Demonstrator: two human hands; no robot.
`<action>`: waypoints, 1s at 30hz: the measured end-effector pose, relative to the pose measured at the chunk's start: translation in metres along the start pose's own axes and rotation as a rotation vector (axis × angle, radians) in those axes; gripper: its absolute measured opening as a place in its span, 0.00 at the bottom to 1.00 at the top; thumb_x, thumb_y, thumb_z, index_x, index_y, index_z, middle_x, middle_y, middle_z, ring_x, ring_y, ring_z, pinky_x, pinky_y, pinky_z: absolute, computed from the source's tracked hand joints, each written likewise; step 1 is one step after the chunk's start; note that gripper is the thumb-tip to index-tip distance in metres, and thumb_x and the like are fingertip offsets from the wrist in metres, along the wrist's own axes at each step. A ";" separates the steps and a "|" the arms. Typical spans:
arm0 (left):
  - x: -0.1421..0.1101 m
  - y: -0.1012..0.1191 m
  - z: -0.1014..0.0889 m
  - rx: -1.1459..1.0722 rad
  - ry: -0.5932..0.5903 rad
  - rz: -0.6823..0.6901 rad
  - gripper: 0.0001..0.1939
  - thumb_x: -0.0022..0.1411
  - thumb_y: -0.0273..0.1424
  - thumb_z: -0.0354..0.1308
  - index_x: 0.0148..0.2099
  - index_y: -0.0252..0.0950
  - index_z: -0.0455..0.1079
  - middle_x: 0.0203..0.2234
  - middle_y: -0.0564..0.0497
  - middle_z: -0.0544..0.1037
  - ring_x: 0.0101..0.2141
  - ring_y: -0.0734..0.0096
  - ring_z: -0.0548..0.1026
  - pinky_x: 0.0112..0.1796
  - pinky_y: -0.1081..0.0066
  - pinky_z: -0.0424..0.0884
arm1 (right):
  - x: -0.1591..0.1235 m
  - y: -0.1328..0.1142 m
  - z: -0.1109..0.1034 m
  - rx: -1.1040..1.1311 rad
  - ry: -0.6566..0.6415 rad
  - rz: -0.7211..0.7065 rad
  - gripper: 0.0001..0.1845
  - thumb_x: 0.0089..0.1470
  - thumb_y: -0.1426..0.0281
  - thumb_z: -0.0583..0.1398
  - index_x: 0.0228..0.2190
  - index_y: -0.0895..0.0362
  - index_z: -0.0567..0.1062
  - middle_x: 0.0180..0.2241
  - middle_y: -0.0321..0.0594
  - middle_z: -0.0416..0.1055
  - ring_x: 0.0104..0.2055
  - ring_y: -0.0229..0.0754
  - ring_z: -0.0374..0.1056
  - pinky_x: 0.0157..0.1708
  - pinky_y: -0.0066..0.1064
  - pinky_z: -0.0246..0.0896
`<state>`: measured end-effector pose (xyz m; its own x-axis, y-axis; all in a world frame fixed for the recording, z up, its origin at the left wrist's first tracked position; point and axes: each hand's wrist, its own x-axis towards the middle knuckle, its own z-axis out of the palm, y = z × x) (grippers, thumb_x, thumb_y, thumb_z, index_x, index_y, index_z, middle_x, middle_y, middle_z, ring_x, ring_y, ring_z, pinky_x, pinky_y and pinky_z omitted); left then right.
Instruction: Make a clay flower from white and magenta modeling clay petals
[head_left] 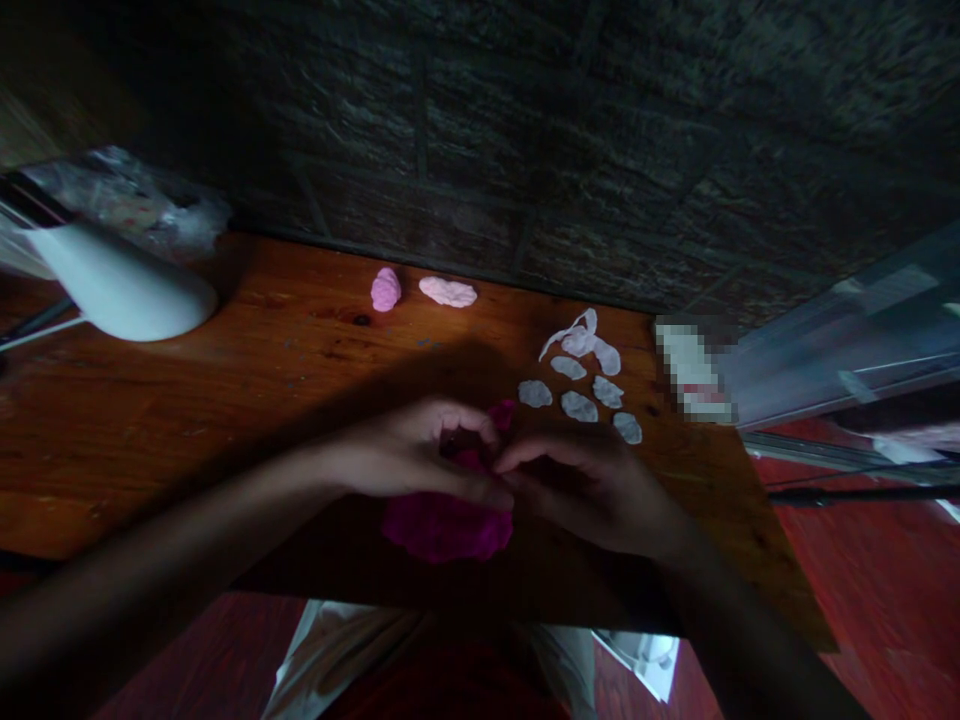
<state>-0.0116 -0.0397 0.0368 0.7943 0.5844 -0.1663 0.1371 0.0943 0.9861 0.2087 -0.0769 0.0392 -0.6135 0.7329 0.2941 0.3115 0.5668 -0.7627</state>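
Observation:
My left hand is curled, thumb and fingertips closed on soft magenta clay. The wide, uneven magenta mass shows below that hand, near the table's front edge. Facing it from the right, my right hand has its thumb and fingertips pinched together at the same clay. The tips of both hands nearly meet, and the exact spot they grip is dark and partly hidden. Above them pokes out a small magenta bit. Beyond my right hand lie several thin, whitish flattened pieces, one group of them overlapping with a curled strip.
Near the dark stone wall sit a pink lump and a pale pink lump on the wooden table. A white rounded vessel and clear plastic wrapping stand left. At right are a blurred pale packet and a translucent panel.

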 end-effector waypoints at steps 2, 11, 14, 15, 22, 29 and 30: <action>-0.001 0.001 -0.001 0.004 -0.009 -0.018 0.05 0.57 0.29 0.66 0.37 0.35 0.76 0.30 0.53 0.78 0.30 0.74 0.72 0.31 0.75 0.66 | -0.001 0.000 0.002 -0.022 0.055 0.007 0.04 0.59 0.73 0.63 0.38 0.54 0.78 0.32 0.36 0.79 0.32 0.36 0.73 0.32 0.28 0.67; -0.009 0.010 -0.022 0.300 0.123 0.010 0.09 0.60 0.37 0.63 0.35 0.35 0.76 0.27 0.54 0.78 0.27 0.74 0.73 0.30 0.75 0.67 | 0.002 0.008 -0.017 0.478 0.634 0.362 0.03 0.55 0.65 0.65 0.32 0.50 0.79 0.29 0.35 0.78 0.18 0.32 0.58 0.16 0.26 0.54; -0.013 0.008 -0.041 0.596 0.359 0.020 0.12 0.62 0.40 0.60 0.35 0.36 0.76 0.29 0.51 0.80 0.29 0.70 0.74 0.32 0.72 0.67 | 0.002 0.013 -0.028 0.542 0.704 0.395 0.03 0.50 0.65 0.67 0.31 0.48 0.81 0.31 0.35 0.78 0.19 0.31 0.55 0.16 0.26 0.50; -0.014 0.005 -0.047 0.706 0.436 0.010 0.14 0.63 0.41 0.59 0.35 0.35 0.76 0.29 0.50 0.81 0.29 0.69 0.75 0.32 0.71 0.67 | 0.002 0.015 -0.030 0.555 0.700 0.398 0.04 0.50 0.65 0.68 0.32 0.47 0.81 0.31 0.34 0.77 0.19 0.31 0.54 0.16 0.26 0.49; -0.007 -0.018 -0.067 1.115 0.616 -0.059 0.16 0.67 0.42 0.54 0.44 0.36 0.76 0.40 0.42 0.83 0.40 0.57 0.80 0.43 0.61 0.71 | 0.006 0.015 -0.022 0.646 0.584 0.434 0.11 0.42 0.60 0.74 0.29 0.47 0.84 0.26 0.33 0.75 0.19 0.30 0.54 0.16 0.26 0.49; 0.008 -0.014 -0.029 0.908 0.607 0.299 0.20 0.66 0.41 0.58 0.55 0.35 0.74 0.50 0.43 0.81 0.50 0.59 0.78 0.53 0.61 0.72 | 0.008 0.022 -0.018 0.586 0.585 0.433 0.19 0.38 0.53 0.75 0.20 0.53 0.77 0.19 0.31 0.69 0.18 0.31 0.56 0.16 0.25 0.52; 0.011 -0.015 -0.022 0.825 0.532 0.321 0.21 0.66 0.41 0.59 0.56 0.35 0.73 0.51 0.43 0.80 0.49 0.60 0.79 0.51 0.63 0.73 | 0.008 0.023 -0.018 0.577 0.572 0.432 0.19 0.39 0.53 0.74 0.20 0.53 0.76 0.18 0.31 0.68 0.18 0.31 0.57 0.16 0.25 0.53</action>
<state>-0.0181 -0.0174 0.0204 0.5284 0.7842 0.3254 0.4879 -0.5941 0.6395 0.2243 -0.0514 0.0345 -0.0277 0.9988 0.0393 -0.0743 0.0371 -0.9965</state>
